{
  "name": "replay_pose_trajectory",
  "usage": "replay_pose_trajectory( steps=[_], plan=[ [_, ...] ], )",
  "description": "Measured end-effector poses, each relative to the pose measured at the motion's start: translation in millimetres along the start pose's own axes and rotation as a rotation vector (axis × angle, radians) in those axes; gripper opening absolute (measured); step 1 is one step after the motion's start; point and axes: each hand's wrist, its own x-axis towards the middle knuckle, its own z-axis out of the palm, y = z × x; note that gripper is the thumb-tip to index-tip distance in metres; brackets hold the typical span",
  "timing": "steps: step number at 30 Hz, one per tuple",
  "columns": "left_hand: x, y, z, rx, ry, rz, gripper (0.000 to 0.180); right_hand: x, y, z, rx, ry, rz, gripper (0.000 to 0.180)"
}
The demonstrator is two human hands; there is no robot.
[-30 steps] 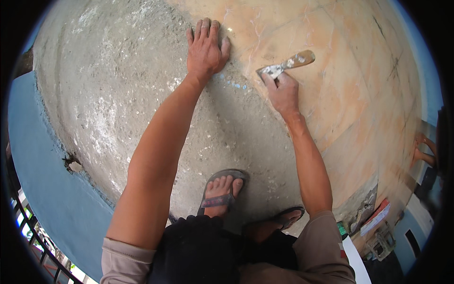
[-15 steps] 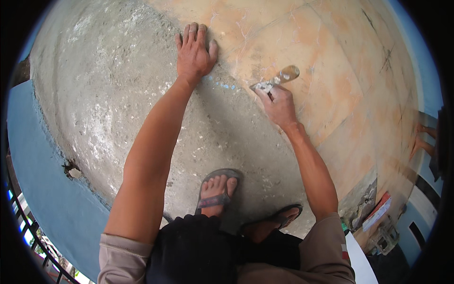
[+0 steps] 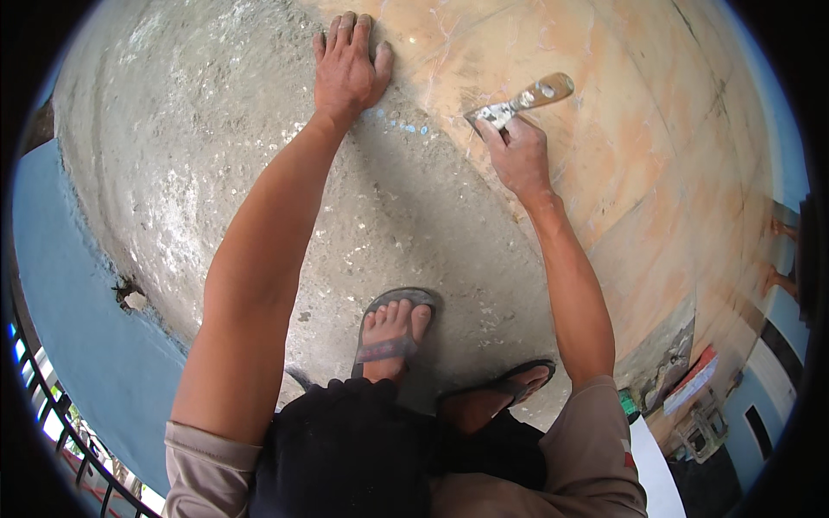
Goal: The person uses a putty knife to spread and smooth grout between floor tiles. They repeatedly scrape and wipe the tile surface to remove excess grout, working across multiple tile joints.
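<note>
My left hand (image 3: 347, 65) lies flat with fingers spread against a rough grey scraped wall surface (image 3: 199, 155). My right hand (image 3: 516, 154) grips a putty knife (image 3: 521, 100) with a wooden handle and a metal blade. The blade touches the wall where the grey patch meets the orange-tan painted area (image 3: 622, 129). A few pale blue paint flecks (image 3: 406, 125) remain between my two hands. Both my forearms reach up from the lower edge.
My feet in grey sandals (image 3: 395, 332) stand on the grey floor below. A blue wall (image 3: 78, 319) and a black railing (image 3: 52, 414) are at the left. Boxes and clutter (image 3: 691, 388) lie at the lower right, with another person's feet (image 3: 781, 259) at the right edge.
Both hands have moved higher up the wall. The putty knife has shifted up and slightly right along the edge of the orange paint.
</note>
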Motion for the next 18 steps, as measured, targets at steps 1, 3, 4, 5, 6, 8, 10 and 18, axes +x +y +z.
replay_pose_trajectory(
  steps=[1,3,4,5,6,8,10,18],
  plan=[
    [-0.8,0.4,1.0,0.004,-0.009,-0.005,0.061,-16.6,14.5,-5.0,-0.078,-0.098,0.065,0.026],
    [4.3,5.9,3.0,0.010,-0.012,-0.009,0.061,-48.3,51.9,-14.7,-0.093,-0.049,-0.168,0.028],
    [4.0,5.3,2.8,0.019,-0.014,-0.008,0.061,-57.2,61.9,-19.6,-0.102,-0.027,-0.279,0.029],
    [2.2,3.3,2.6,0.031,-0.017,-0.006,0.061,-48.9,52.1,-24.7,-0.085,-0.030,-0.199,0.030],
    [-3.5,-0.1,1.7,0.022,-0.021,-0.010,0.061,-32.3,30.3,-28.6,-0.061,-0.037,-0.114,0.031],
    [-2.0,1.0,1.4,-0.001,-0.014,0.002,0.061,-13.0,22.1,-35.6,-0.017,-0.010,0.002,0.031],
    [1.4,7.5,3.1,0.008,-0.024,0.013,0.061,-7.8,27.6,-40.7,0.035,0.041,0.068,0.030],
    [1.2,1.4,2.0,0.025,0.031,0.057,0.058,-45.4,29.7,-47.9,-0.030,-0.039,0.061,0.020]
  ],
)
